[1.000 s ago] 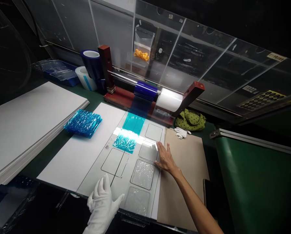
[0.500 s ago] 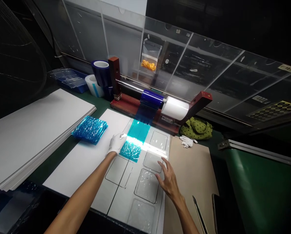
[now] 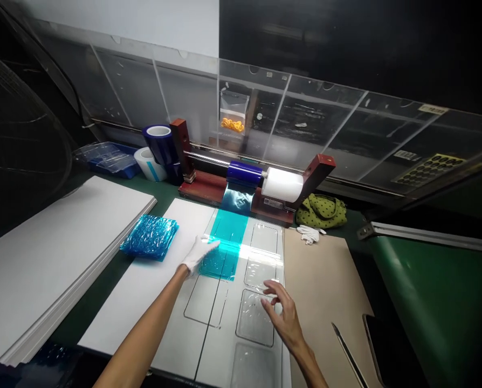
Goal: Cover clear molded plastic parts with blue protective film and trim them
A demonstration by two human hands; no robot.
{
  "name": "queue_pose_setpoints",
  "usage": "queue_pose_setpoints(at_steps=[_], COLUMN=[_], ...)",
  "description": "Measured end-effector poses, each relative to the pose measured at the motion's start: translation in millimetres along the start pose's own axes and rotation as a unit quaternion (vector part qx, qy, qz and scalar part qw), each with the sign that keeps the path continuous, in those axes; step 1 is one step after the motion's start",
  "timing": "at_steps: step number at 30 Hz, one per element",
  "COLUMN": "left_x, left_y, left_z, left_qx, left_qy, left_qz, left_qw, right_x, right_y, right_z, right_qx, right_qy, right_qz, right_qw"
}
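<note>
While the left hand [image 3: 198,254] rests on teal film [image 3: 225,231] (fingers together), the right hand [image 3: 285,315] curls over clear film [image 3: 254,318].

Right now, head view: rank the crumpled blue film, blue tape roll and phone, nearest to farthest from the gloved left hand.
From the gloved left hand:
1. Crumpled blue film: just left of the hand.
2. Blue tape roll: upright, back left.
3. Phone: far right, toward the front.
</note>
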State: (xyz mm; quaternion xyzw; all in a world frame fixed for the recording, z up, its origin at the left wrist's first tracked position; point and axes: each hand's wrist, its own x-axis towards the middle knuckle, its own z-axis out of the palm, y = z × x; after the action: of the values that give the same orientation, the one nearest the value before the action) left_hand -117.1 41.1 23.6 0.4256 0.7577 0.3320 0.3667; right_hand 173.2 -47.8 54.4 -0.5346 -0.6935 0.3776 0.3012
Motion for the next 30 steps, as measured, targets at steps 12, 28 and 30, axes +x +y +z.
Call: queue_pose_setpoints(at_steps=[12,28,30], left_x=[-103.4,-277.5,-282.8], left_y=[-23.3,-149.6,-158.1], left_z=[-47.7,-49.8,-41.8], left_qx=[-0.132,-0.159,-0.166], left_qy=[-0.128,0.014,0.039], left_qz=[-0.053,-0.21,-0.218], left_qw=[0.982,0.965,0.961], right_x=[10.8,-154.0,-159.8], right_y=[-43.2,-24.0,-23.9], right_z=[75.9,157.8,155.4], right_qx=[0.307,0.27,0.257], right_qy=[-0.168,-0.249,-0.267], right_qz=[0.244,0.318,0.324], right_qw=[0.905,0.874,0.87])
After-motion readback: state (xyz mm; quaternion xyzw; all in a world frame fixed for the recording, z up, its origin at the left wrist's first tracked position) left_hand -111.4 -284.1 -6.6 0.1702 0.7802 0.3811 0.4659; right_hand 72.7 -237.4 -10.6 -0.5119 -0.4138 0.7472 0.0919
